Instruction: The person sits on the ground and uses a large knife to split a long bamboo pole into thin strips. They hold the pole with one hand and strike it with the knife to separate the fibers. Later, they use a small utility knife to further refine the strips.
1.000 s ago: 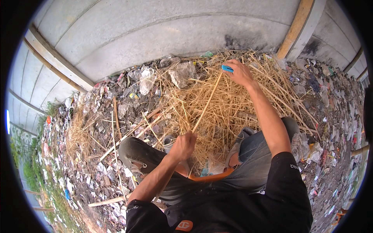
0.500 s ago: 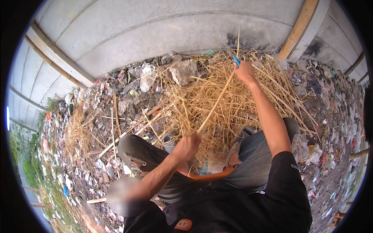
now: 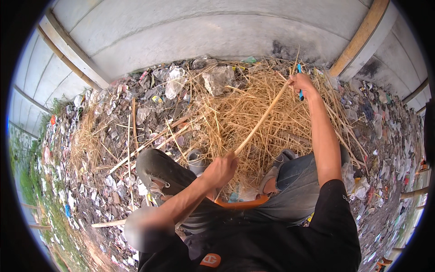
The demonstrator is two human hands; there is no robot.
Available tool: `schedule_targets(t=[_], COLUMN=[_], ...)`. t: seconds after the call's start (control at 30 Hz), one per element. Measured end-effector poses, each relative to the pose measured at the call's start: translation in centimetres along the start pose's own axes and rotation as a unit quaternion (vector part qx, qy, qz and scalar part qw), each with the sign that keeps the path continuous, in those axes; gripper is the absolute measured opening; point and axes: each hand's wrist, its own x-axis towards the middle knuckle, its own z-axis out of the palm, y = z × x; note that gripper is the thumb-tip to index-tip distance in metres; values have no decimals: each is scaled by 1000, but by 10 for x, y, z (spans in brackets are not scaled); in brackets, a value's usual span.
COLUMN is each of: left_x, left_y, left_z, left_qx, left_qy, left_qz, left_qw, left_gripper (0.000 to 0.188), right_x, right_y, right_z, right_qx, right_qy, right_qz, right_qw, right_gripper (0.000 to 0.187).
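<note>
A long pale bamboo strip (image 3: pixel 264 119) slants up and to the right between my two hands. My left hand (image 3: pixel 221 170) is closed round its lower end, in front of my knees. At the upper end, my right hand (image 3: pixel 302 85) is closed with a slim blue cutter (image 3: pixel 299 69) in it; the blade is not clear to see. The fingers of that hand also touch the strip's tip. Beneath both hands spreads a heap of straw-like bamboo shavings (image 3: pixel 253 109).
A grey concrete wall (image 3: pixel 204 34) with a bamboo post (image 3: pixel 360 38) stands behind the heap. Litter covers the ground, with a pale rock (image 3: pixel 218 80) and loose strips (image 3: pixel 156 147) to the left. I sit low on an orange seat (image 3: pixel 242 203), knees bent either side.
My right hand has moved right along the strip to its far end, and the blue cutter now points more upright. My left hand keeps its hold on the lower end.
</note>
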Motion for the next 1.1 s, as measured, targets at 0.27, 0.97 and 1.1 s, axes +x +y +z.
schedule_targets(t=[0.27, 0.97, 1.1], left_x=[3, 14, 18], left_y=[10, 3, 4], left_z=[-23, -72, -70], left_qx=[-135, -304, -260], left_qy=[56, 119, 139], left_qz=[-54, -257, -262], left_qw=[988, 909, 919], left_gripper=[29, 50, 50], right_x=[-15, -192, -209], right_y=[-34, -78, -77], right_z=[-1, 172, 177], right_qx=[254, -340, -342], right_qy=[97, -162, -192], right_qz=[66, -237, -236], right_qw=[960, 896, 889], right_gripper=[19, 13, 12])
